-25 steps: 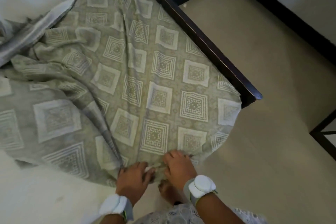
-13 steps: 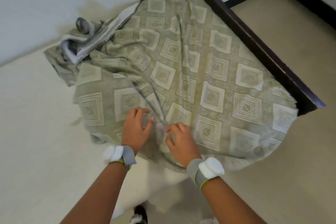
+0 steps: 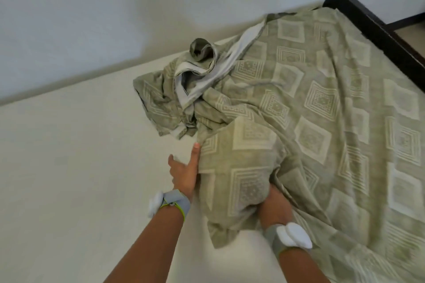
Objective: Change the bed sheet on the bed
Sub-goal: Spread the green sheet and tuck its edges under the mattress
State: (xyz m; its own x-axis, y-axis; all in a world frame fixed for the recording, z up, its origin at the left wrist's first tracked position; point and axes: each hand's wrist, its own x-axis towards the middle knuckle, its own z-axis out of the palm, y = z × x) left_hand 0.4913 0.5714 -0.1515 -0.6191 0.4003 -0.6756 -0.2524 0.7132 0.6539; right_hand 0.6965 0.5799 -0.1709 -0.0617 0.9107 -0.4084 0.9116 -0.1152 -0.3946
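The bare mattress (image 3: 80,179) now fills the left of my view; half a second ago the patterned sheet (image 3: 322,133) reached further left. It lies bunched over the right half, against the dark bed frame (image 3: 379,30). Stripping looks well advanced. My left hand (image 3: 184,172) presses flat-fingered under its edge; my right hand (image 3: 273,204) clutches a fold. No writing is legible.

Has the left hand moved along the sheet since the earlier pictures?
Yes. The left hand, which lay on top of the patterned sheet, now rests on the bare mattress, fingers straight against the sheet's edge, farther from the dark bed frame.
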